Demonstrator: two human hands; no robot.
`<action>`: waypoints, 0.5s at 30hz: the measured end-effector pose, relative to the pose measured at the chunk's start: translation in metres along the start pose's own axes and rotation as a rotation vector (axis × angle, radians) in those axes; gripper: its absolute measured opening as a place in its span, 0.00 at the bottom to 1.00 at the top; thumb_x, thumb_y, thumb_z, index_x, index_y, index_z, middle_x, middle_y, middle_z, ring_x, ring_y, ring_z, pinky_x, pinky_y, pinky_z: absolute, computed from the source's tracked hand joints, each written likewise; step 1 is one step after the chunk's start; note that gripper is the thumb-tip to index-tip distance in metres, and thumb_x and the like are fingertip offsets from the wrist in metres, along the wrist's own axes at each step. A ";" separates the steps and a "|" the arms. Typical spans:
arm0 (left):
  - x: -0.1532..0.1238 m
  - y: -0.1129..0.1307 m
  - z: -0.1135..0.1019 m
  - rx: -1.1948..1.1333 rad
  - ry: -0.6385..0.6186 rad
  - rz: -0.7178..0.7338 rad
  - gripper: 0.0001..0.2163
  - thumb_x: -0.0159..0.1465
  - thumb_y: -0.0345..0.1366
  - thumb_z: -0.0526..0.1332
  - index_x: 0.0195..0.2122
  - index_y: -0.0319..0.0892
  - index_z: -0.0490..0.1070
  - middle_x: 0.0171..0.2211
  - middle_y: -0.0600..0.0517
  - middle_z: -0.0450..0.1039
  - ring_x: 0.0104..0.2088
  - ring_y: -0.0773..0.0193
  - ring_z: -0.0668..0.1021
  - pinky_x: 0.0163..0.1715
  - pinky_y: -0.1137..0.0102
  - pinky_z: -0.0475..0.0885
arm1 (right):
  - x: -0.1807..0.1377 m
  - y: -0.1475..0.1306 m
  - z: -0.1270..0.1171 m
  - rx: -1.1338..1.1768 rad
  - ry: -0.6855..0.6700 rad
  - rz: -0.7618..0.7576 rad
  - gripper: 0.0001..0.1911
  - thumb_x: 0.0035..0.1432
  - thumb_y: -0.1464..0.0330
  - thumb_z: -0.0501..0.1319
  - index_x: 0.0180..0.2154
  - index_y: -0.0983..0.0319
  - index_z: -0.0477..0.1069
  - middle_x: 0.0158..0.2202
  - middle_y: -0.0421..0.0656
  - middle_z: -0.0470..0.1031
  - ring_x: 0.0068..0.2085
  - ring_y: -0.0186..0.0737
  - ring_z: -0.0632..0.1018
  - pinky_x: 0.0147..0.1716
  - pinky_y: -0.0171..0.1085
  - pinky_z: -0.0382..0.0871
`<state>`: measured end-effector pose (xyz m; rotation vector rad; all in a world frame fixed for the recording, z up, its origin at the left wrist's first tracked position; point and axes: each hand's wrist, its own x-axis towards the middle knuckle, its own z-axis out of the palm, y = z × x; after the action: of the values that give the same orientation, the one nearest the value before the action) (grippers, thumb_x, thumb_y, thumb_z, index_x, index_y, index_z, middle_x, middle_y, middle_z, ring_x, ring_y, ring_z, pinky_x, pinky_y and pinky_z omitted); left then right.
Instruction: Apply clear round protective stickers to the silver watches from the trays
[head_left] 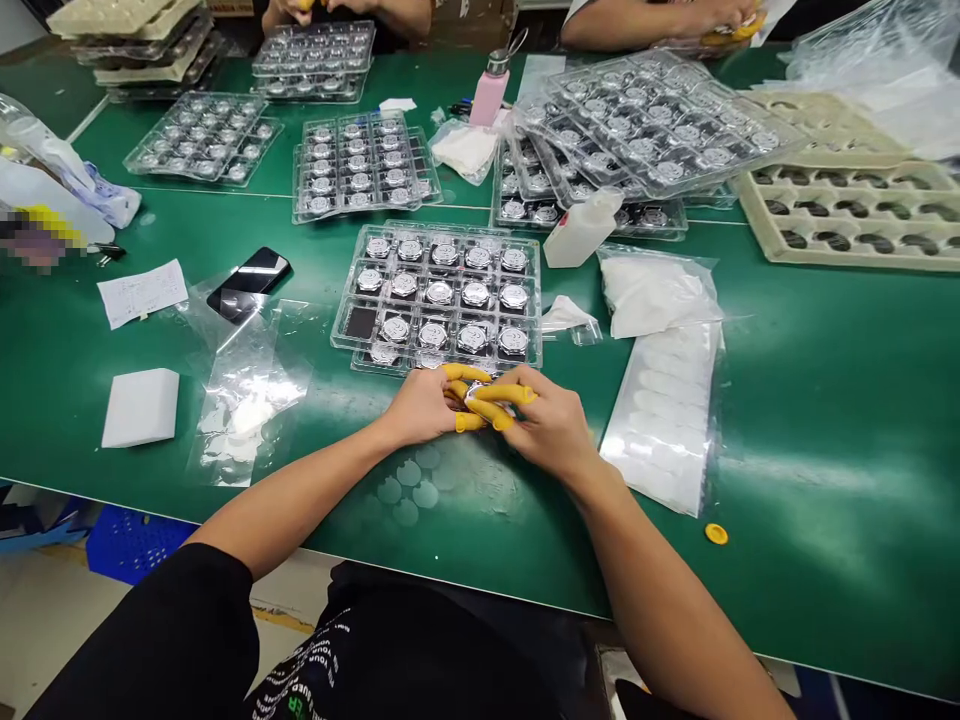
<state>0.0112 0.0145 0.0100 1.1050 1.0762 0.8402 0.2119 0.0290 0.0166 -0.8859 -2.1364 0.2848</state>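
Note:
Between my yellow-cotted fingers is a small silver watch case [473, 392], mostly covered by them. My left hand [429, 402] grips it from the left, and my right hand [546, 412] closes on it from the right. Just beyond both hands lies a clear plastic tray [361, 324] of silver watch cases, stacked on another tray. One pocket at its left side holds no case. Several round clear films [406, 490] lie on the table in front of my hands.
Right of the tray are a white squeeze bottle [582, 230] and a bag of white discs [664, 400]. On the left lie a phone [250, 282], a white block [140, 407] and clear film [244, 400]. More trays [660, 120] stand behind; two people work opposite.

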 end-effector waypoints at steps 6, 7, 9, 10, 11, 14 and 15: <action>0.002 -0.004 -0.001 -0.020 -0.006 0.003 0.30 0.43 0.26 0.76 0.51 0.39 0.78 0.30 0.54 0.77 0.29 0.70 0.78 0.34 0.73 0.77 | 0.002 0.000 0.004 0.062 0.014 -0.004 0.04 0.62 0.70 0.67 0.39 0.56 0.79 0.32 0.42 0.76 0.31 0.38 0.77 0.27 0.37 0.69; 0.002 -0.004 -0.001 -0.024 -0.011 0.005 0.30 0.43 0.26 0.76 0.50 0.38 0.78 0.31 0.54 0.78 0.30 0.70 0.79 0.34 0.73 0.77 | 0.002 0.001 0.005 0.063 0.017 -0.004 0.04 0.62 0.70 0.66 0.39 0.57 0.78 0.32 0.42 0.76 0.31 0.38 0.77 0.27 0.37 0.69; 0.002 -0.004 -0.001 -0.027 0.007 0.010 0.29 0.43 0.26 0.76 0.50 0.38 0.78 0.29 0.55 0.77 0.28 0.70 0.78 0.33 0.73 0.77 | 0.002 0.003 0.006 0.033 0.065 0.021 0.04 0.62 0.70 0.66 0.39 0.57 0.78 0.33 0.43 0.76 0.31 0.38 0.77 0.27 0.37 0.68; 0.002 -0.004 -0.001 -0.025 0.025 0.013 0.29 0.44 0.26 0.76 0.50 0.38 0.78 0.28 0.56 0.76 0.27 0.71 0.77 0.32 0.74 0.76 | 0.003 0.004 0.006 0.030 0.082 0.027 0.04 0.62 0.71 0.66 0.38 0.57 0.78 0.32 0.43 0.76 0.31 0.38 0.76 0.27 0.37 0.68; 0.002 -0.004 0.000 -0.023 0.039 0.015 0.29 0.44 0.27 0.76 0.50 0.39 0.78 0.28 0.56 0.76 0.27 0.72 0.77 0.31 0.74 0.76 | 0.003 0.005 0.006 0.042 0.082 0.019 0.03 0.62 0.70 0.66 0.38 0.57 0.78 0.32 0.43 0.75 0.31 0.38 0.76 0.27 0.38 0.68; 0.002 -0.004 0.000 -0.041 0.043 0.010 0.30 0.44 0.25 0.76 0.51 0.39 0.78 0.30 0.55 0.78 0.28 0.71 0.78 0.34 0.74 0.78 | 0.002 0.007 0.007 0.085 0.045 -0.011 0.02 0.62 0.69 0.66 0.38 0.57 0.78 0.31 0.42 0.75 0.30 0.38 0.75 0.28 0.38 0.69; 0.002 -0.005 0.001 -0.046 0.043 0.006 0.30 0.44 0.25 0.76 0.51 0.39 0.78 0.30 0.54 0.78 0.28 0.71 0.79 0.35 0.73 0.79 | 0.003 0.007 0.008 0.073 0.051 0.000 0.02 0.62 0.68 0.66 0.38 0.57 0.78 0.31 0.43 0.75 0.31 0.38 0.76 0.28 0.38 0.69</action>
<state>0.0125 0.0151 0.0049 1.0562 1.0844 0.8926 0.2086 0.0365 0.0098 -0.8426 -2.0658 0.3352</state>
